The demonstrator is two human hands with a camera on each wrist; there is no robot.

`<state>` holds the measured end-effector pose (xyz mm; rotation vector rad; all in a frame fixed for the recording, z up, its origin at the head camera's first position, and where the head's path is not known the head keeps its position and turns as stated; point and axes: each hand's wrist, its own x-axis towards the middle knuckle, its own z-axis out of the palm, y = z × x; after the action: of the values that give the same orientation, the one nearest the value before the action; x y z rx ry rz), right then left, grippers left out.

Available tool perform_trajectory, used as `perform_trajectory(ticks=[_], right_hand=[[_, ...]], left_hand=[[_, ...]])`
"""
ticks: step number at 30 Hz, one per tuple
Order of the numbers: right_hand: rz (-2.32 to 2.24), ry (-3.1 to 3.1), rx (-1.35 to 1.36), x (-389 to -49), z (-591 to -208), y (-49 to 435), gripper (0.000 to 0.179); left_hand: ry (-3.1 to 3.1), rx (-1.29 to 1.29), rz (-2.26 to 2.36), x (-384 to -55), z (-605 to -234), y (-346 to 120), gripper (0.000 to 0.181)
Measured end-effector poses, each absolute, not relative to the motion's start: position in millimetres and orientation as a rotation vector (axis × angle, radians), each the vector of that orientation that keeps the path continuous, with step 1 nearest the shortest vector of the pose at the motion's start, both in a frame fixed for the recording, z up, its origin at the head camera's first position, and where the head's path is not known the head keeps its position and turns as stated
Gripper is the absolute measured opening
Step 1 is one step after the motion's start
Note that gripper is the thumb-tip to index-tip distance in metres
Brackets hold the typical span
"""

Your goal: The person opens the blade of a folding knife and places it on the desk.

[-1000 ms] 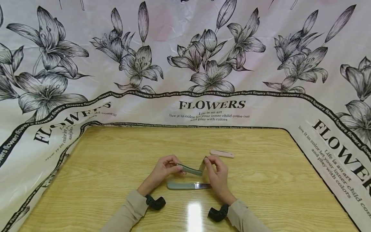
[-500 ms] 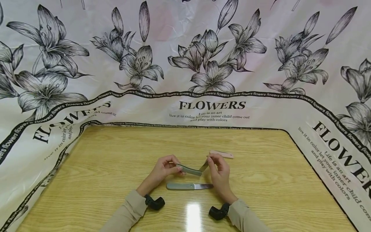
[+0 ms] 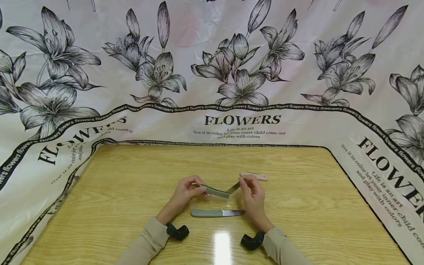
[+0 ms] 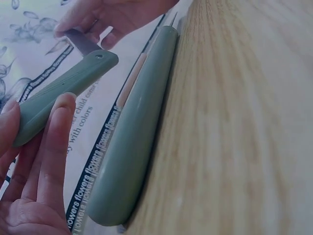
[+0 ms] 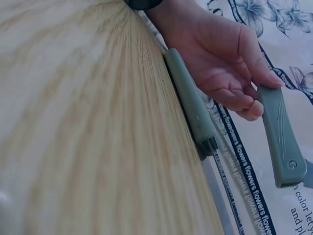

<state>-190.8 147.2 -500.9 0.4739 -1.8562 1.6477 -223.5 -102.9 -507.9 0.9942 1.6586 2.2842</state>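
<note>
In the head view, my left hand (image 3: pixel 186 192) pinches the far end of a green folding knife's handle (image 3: pixel 215 191). My right hand (image 3: pixel 254 195) holds its blade (image 3: pixel 234 188) between thumb and fingers, and the blade stands at a wide angle to the handle. From the left wrist the handle (image 4: pixel 63 90) and its pivot show clearly; the right wrist view shows the left thumb and fingers gripping the handle (image 5: pixel 282 134). Below both hands, a second green folding knife (image 3: pixel 207 213) lies unfolded on the table, its blade pointing right toward my right wrist.
Behind my right hand lies a pink folded knife (image 3: pixel 259 176), partly covered by the fingers. The wooden table (image 3: pixel 132 169) is bordered at the back and sides by a flower-printed sheet (image 3: pixel 179 127). Light reflects off the table near its front.
The right hand has moved a little to the right with the blade, swinging it from nearly upright to a wider angle with the handle. The left hand has barely moved.
</note>
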Motion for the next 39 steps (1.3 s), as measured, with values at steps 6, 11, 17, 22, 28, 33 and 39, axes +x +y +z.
perform_trajectory(ticks=[6, 11, 17, 22, 28, 33, 39], right_hand=[[1.628, -1.859, 0.47, -187, -497, 154, 0.014], [1.637, -1.859, 0.474, -175, -478, 152, 0.011], [1.677, -1.863, 0.474, -172, -475, 154, 0.008], [1.694, -1.891, 0.495, -174, -477, 154, 0.006], [1.687, -1.914, 0.554, -176, -478, 153, 0.006], [1.722, -1.902, 0.575, -181, -486, 155, 0.009], [1.866, -1.907, 0.508, -189, -503, 160, 0.009]], left_hand=[[1.632, 0.968, 2.337, -224, -508, -102, 0.014], [1.599, 0.968, 2.397, -225, -510, -104, 0.005], [1.531, 0.942, 2.458, -227, -510, -106, 0.006], [1.429, 0.857, 2.543, -226, -507, -108, 0.017], [1.364, 0.749, 2.632, -225, -505, -109, 0.019], [1.355, 0.708, 2.665, -225, -504, -109, 0.014], [1.343, 0.722, 2.671, -225, -504, -108, 0.01]])
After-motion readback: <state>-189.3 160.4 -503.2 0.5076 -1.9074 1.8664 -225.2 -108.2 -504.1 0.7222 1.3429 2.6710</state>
